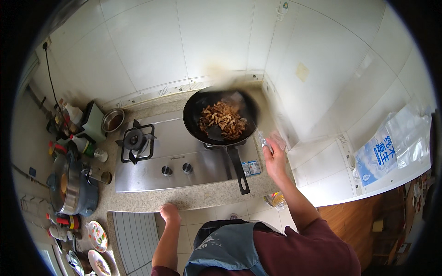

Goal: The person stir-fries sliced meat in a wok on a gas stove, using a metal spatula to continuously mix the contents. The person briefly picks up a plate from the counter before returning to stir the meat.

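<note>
A black wok (193, 120) sits over the right burner of a stainless steel gas hob, its long handle (238, 172) pointing toward me. Browned, sliced food (226, 119) lies heaped inside, some of it blurred by steam or motion. To the right of the wok, my right hand (275, 160) grips a crumpled piece of clear plastic (263, 139), perhaps a small bag; its exact form is hard to make out. My left hand (170, 211), fingers curled, rests at the front edge of the stone countertop (203, 198). Nothing shows in it.
The left burner (134, 138) carries no pan. Beside it stand a metal bowl (113, 120) of dark liquid, several bottles and an electric pot (74, 186). Plates (98, 236) lie at lower left, near a ribbed grey drainer (134, 238). Plastic packaging (378, 157) is at right.
</note>
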